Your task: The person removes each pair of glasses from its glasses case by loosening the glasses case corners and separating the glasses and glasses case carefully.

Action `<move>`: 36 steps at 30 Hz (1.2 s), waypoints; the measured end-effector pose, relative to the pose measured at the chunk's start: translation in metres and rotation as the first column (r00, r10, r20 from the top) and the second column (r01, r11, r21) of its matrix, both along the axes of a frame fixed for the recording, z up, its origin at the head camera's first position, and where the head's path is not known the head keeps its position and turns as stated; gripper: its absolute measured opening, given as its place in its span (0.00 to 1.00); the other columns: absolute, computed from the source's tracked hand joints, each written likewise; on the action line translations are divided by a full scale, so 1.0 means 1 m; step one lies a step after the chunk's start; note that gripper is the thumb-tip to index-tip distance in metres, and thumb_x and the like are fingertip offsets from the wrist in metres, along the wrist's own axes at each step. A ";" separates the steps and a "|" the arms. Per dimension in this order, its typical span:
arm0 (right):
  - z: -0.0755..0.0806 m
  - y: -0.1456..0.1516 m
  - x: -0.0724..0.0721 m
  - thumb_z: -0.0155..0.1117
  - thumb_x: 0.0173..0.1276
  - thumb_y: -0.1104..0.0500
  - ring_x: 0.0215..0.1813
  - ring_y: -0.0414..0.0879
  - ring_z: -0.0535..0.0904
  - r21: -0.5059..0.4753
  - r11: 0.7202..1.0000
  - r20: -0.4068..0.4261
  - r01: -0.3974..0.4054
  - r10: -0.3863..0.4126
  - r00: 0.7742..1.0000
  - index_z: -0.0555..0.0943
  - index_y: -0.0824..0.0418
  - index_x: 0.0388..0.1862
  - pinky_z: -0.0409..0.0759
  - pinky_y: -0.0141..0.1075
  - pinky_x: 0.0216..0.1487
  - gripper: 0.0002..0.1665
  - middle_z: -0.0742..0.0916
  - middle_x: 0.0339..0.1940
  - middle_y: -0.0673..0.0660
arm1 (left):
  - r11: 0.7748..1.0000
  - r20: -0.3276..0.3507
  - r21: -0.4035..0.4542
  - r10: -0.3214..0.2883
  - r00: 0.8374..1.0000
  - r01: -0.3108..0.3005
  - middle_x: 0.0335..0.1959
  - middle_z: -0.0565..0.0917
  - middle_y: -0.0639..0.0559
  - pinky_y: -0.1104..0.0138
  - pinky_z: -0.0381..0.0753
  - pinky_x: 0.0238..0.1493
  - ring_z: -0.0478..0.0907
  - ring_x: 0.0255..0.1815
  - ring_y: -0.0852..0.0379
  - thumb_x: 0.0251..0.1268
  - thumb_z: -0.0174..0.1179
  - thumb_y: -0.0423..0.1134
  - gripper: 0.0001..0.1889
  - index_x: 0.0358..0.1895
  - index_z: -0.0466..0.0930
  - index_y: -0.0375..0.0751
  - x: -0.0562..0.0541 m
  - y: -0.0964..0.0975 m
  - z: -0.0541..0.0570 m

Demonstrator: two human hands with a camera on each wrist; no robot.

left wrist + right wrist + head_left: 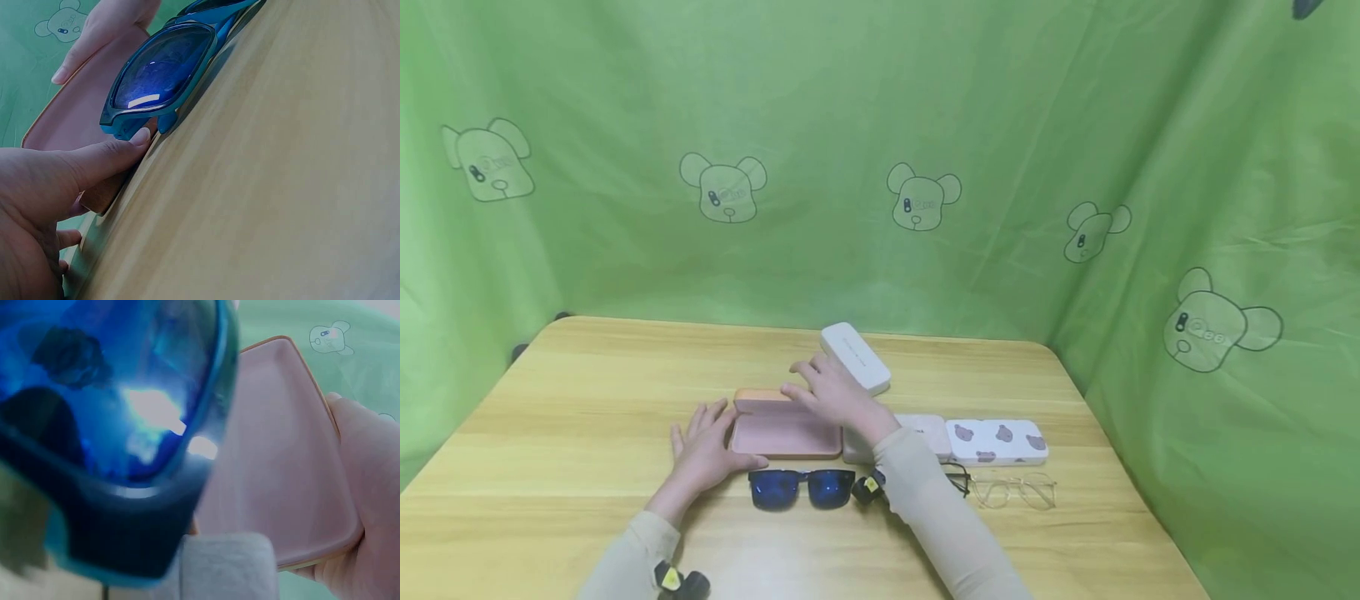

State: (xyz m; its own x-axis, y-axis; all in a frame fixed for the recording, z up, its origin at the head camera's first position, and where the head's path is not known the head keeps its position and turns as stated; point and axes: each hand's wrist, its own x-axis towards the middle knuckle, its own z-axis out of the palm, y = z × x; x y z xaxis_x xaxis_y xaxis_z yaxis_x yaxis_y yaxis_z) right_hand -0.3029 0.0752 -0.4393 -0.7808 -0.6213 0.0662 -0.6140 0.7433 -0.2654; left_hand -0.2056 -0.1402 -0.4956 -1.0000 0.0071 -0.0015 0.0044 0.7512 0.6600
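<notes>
Blue-lensed sunglasses (818,488): set on the worktop (587,400) just in front of the pink-lined case (786,437), seemingly so that one pair is matched to one case.
Black-framed glasses (962,481): mostly hidden by the right sleeve (940,508); only one end is seen.
Gold-rimmed glasses (1015,483): laid in front of the bear-print case (996,442), nearest the worktop's right edge.
Left hand (703,454): thumb laid along the case's front edge, fingers spread at its left end; the grip is apart, and the base is probably being braced against sliding.
Pink-lined case: placed at the left end of the row, left of the worktop's middle, with its hollow facing up.
Pale case (928,431): placed in mid-row, partly covered by the right forearm; the bear-print case is set beside it.
Lid (281,444): swung up and tilted at the back of the pink-lined case.
Right hand (835,396): thumb rested at the lid's rim, fingers apart, no clamp seen; the lid's angle is presumably controlled from there.
White case (859,358): left askew behind the row, toward the worktop's far edge.
Green curtain (820,100): hung beyond that edge.
</notes>
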 end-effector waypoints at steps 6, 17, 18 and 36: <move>-0.002 0.001 0.004 0.36 0.75 0.31 0.63 0.50 0.74 0.012 1.000 -0.007 -0.022 0.022 1.000 0.69 0.54 0.70 0.73 0.46 0.67 0.38 0.78 0.63 0.59 | 1.000 -0.005 -0.007 -0.001 1.000 0.001 0.76 0.54 0.31 0.29 0.20 0.68 0.38 0.77 0.27 0.35 0.75 0.63 0.54 0.69 0.66 0.38 0.000 0.000 -0.001; 0.000 0.001 0.010 0.35 0.75 0.32 0.61 0.49 0.76 0.060 0.996 0.001 -0.059 0.059 0.998 0.75 0.52 0.63 0.73 0.44 0.66 0.36 0.82 0.59 0.56 | 1.000 -0.005 -0.007 0.002 1.000 -0.002 0.76 0.54 0.31 0.28 0.21 0.67 0.39 0.77 0.27 0.34 0.75 0.63 0.54 0.68 0.67 0.37 0.001 0.000 -0.003; 0.000 0.001 0.010 0.35 0.75 0.32 0.61 0.49 0.76 0.064 0.996 0.005 -0.063 0.063 0.998 0.76 0.52 0.63 0.74 0.44 0.66 0.36 0.82 0.59 0.56 | 1.000 -0.007 -0.009 0.002 1.000 -0.003 0.76 0.54 0.31 0.28 0.21 0.67 0.39 0.77 0.27 0.34 0.75 0.63 0.54 0.68 0.67 0.37 0.001 0.000 -0.003; -0.003 0.004 0.012 0.36 0.75 0.31 0.56 0.46 0.82 0.040 0.993 0.106 -0.112 0.108 0.988 0.76 0.54 0.61 0.80 0.39 0.59 0.36 0.86 0.55 0.54 | 1.000 0.010 -0.020 0.002 1.000 -0.002 0.76 0.54 0.31 0.29 0.21 0.68 0.39 0.77 0.28 0.35 0.75 0.63 0.57 0.69 0.64 0.32 0.002 0.002 0.004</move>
